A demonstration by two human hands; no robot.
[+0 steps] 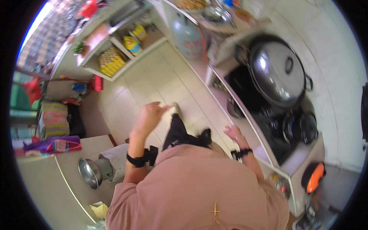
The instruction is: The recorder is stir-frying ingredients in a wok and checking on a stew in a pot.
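Observation:
My left hand (151, 118) hangs over the pale tiled floor (138, 83) with its fingers loosely bent and apart, holding nothing I can see. Beneath its fingertips shows one light shoe (175, 109). My right hand (233, 132) is beside the front edge of the stove counter (253, 126), slightly blurred, with half-curled fingers and nothing visible in it. On that counter a large wok with a domed metal lid (276, 73) sits over a black gas stove (240, 83). A smaller dark pot (290, 126) stands at the nearer end.
A grey gas cylinder (187, 36) stands under the far counter, below a metal bowl (216, 15). Low cabinet shelves hold stacked egg trays (112, 61) and yellow packets (132, 44). At left is a steel bowl (89, 173). An orange pan (314, 178) hangs at lower right.

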